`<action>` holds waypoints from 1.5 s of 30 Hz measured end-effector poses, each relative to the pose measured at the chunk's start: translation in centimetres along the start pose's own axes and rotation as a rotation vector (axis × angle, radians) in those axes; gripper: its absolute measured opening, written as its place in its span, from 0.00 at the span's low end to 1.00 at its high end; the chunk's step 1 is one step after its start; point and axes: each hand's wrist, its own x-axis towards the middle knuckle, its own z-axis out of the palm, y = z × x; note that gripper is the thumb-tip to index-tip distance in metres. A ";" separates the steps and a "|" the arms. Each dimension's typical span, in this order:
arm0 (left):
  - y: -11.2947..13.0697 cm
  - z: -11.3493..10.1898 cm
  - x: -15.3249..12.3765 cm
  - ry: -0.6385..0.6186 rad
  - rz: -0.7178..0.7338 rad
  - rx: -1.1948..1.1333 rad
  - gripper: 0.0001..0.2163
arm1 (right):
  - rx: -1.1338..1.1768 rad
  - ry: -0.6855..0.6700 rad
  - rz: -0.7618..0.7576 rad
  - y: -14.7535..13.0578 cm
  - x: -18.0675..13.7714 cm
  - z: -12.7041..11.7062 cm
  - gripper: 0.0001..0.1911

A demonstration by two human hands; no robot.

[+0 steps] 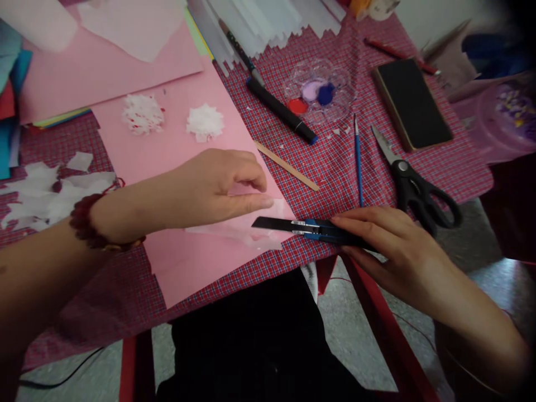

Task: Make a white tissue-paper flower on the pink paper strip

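Note:
My right hand (391, 254) grips a blue and black utility knife (322, 230) at the table's front edge. Its dark blade is out and points left, over a sheet of pink paper (188, 273). Just above that blade, my left hand (228, 184) hovers with curled fingers and a gap between thumb and forefinger; nothing shows in it. Thin whitish translucent paper (234, 234) lies on the pink sheet, partly hidden by the left hand and the blade. Two ruffled white paper tufts, one red-flecked (143, 114) and one plain (205, 121), sit farther back on the sheet.
Scissors (412, 184), a blue paintbrush (358, 162), a phone (412, 103), a black marker (282, 111), a wooden stick (287, 165) and a paint palette (343, 75) lie to the right. White paper scraps (37, 195) are at left; white strips (268, 22) lie at the back.

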 end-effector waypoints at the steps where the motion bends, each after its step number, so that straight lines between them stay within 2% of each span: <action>1: -0.1 0.0 -0.3 -0.014 -0.013 0.008 0.15 | -0.003 0.007 0.006 0.0 -0.1 0.0 0.19; 6: 0.1 1.4 -2.4 -0.158 0.014 -0.019 0.16 | 0.005 0.033 0.026 -0.1 -0.1 -0.1 0.18; 10: 0.9 2.7 -3.2 -0.070 -0.065 -0.030 0.05 | 0.019 0.049 0.006 -0.1 0.0 0.0 0.17; 13: 1.5 2.9 -3.1 -0.021 -0.189 -0.150 0.06 | 0.013 0.055 -0.001 0.0 0.2 0.0 0.18; 15: 1.8 2.9 -2.9 -0.031 -0.238 -0.225 0.07 | -0.009 0.056 -0.012 0.0 0.3 -0.2 0.17; 23: 2.2 3.6 -2.1 -0.093 -0.236 -0.251 0.09 | -0.034 -0.012 -0.107 -0.9 2.2 -0.4 0.17; 34: 2.4 3.9 -2.0 -0.040 -0.324 -0.405 0.07 | -0.002 -0.044 -0.111 -0.1 2.5 0.1 0.18; 40: 1.8 4.1 -2.1 0.080 -0.283 -0.212 0.08 | 0.013 -0.044 -0.110 0.0 2.4 -0.2 0.20; 43: 1.7 3.7 -2.1 0.069 -0.243 -0.095 0.07 | 0.021 -0.044 -0.114 0.2 2.5 -0.2 0.20; 45: 1.7 3.4 -2.1 0.027 -0.221 -0.048 0.10 | 0.026 -0.041 -0.123 0.3 2.5 -0.2 0.21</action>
